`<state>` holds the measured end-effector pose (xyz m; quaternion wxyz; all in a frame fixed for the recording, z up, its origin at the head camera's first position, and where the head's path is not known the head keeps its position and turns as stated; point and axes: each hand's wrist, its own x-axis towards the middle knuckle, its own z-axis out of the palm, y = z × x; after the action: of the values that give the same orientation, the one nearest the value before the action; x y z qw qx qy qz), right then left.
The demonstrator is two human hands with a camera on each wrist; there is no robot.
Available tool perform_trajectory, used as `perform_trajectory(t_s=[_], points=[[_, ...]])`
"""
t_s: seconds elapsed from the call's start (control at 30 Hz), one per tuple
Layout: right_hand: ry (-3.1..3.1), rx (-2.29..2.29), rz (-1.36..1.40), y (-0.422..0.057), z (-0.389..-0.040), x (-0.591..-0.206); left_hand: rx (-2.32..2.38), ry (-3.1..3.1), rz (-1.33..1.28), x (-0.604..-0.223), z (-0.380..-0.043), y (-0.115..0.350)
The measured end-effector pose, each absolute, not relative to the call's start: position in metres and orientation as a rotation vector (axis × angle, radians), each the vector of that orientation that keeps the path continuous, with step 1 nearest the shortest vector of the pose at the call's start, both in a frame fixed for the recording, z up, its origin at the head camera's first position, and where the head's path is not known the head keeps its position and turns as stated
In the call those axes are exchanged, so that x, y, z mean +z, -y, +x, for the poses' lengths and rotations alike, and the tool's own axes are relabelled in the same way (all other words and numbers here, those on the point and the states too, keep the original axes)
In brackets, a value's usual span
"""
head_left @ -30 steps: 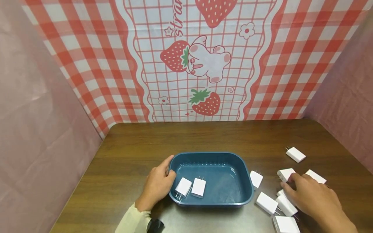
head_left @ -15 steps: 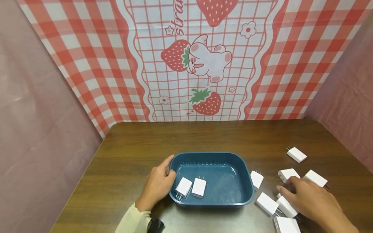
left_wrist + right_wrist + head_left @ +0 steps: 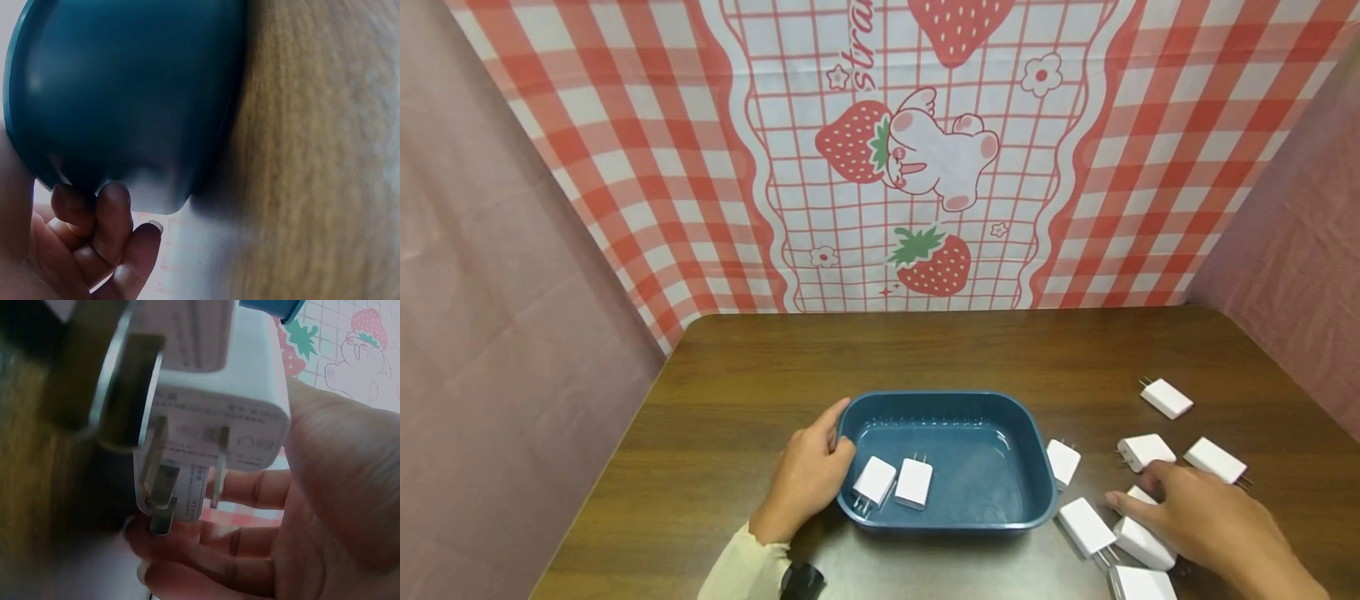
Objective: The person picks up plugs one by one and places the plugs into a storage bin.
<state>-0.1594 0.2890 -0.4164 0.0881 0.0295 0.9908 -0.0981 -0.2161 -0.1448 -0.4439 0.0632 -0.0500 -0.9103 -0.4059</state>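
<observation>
In the head view my left hand (image 3: 808, 471) holds the left wall of a blue rectangular tray (image 3: 943, 527), thumb on the rim; the left wrist view shows curled fingers (image 3: 115, 215) against its outside. Two white plug chargers, one tilted (image 3: 874, 481) and one flat (image 3: 914, 483), lie in the tray. My right hand (image 3: 1213, 517) is low over loose white chargers, thumb and forefinger apart. Between and below them are one charger (image 3: 1138, 497) and another (image 3: 1142, 546). The right wrist view shows a pronged charger (image 3: 219, 412) by the palm; whether the fingers grip it is hidden.
More white chargers lie right of the tray: one by its wall (image 3: 1063, 462), one in front (image 3: 1086, 527), one at the bottom edge (image 3: 1142, 583), others farther back (image 3: 1167, 398). The wooden table (image 3: 760, 358) ends at a checked cloth (image 3: 700, 167).
My right hand has shifted slightly toward the front, and the chargers under it and beside it have turned and slid a little. The left hand and tray stay in place.
</observation>
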Motion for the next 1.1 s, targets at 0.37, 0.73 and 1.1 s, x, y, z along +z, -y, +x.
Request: perform_trajectory(t_s=[0.37, 0.73, 1.1], points=[[-2.994, -0.315, 0.037, -0.2873, -0.158, -0.4187, -1.214, 2.75, -0.15, -0.444, -0.2169, 0.1441], [-3.088, -0.38, -0.042, -0.2874, -0.1596, -0.4226, -1.25, 2.769, -0.123, -0.4421, -0.2153, 0.1442], [-3.146, -0.44, -0.057, -0.2873, -0.1599, -0.4208, -1.259, 2.764, -0.121, -0.4415, -0.2151, 0.1442]])
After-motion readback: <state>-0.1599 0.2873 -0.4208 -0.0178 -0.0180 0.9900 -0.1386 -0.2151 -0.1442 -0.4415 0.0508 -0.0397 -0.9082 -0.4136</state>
